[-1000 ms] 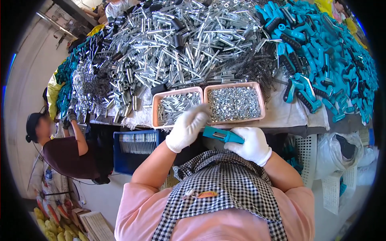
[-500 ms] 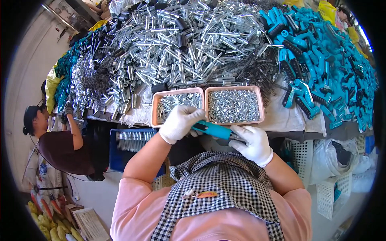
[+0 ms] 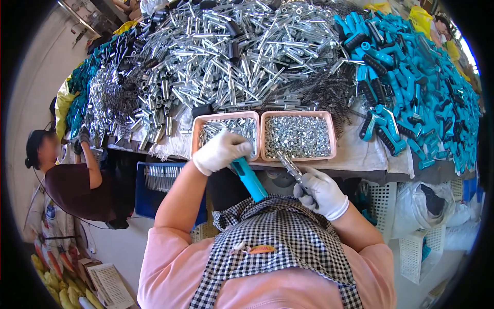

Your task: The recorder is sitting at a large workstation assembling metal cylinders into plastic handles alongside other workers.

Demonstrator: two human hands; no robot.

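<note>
Head view shows, mid-frame, the fingers of the left hand (image 3: pixel 222 153) clamped on a teal housing (image 3: pixel 250 181) and those of the right hand (image 3: pixel 321 193) on a metal rod (image 3: pixel 289 165), both best held steady, clear of the pink trays (image 3: pixel 332 135) beyond.

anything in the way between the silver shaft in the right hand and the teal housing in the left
Nothing visible: an open gap separates the silver shaft in the right hand from the teal housing in the left hand.
</note>
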